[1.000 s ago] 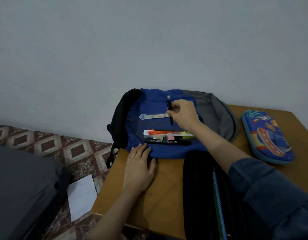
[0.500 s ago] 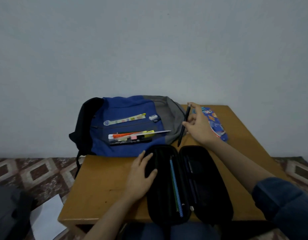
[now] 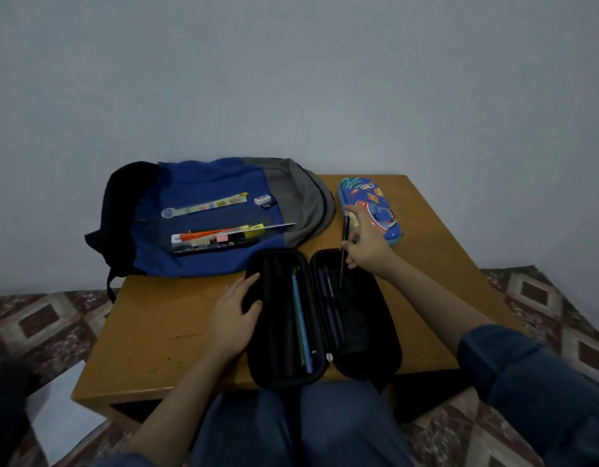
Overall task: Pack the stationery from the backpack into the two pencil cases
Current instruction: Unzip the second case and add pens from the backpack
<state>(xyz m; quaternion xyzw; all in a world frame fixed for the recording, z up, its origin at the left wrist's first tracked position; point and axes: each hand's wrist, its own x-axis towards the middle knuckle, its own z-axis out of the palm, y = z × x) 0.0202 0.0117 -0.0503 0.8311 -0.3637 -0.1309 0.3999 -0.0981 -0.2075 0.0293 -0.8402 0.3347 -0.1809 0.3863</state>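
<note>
Two cases sat on the desk (image 3: 156, 325): the black pencil case (image 3: 365, 318) spread open at the near edge, the blue pencil case (image 3: 372, 207) closed at the far right. Our left hand (image 3: 235, 315) lay with relaxed fingers over the black case's left rim, likely to steady it. Our right hand (image 3: 367, 246) pinched a dark pen (image 3: 344, 237) nearly upright, tip down over the right half, apparently to slip it beside the pens there. A ruler (image 3: 203, 205) and a cluster of markers (image 3: 217, 239) lay on the backpack (image 3: 210, 183), far left
</note>
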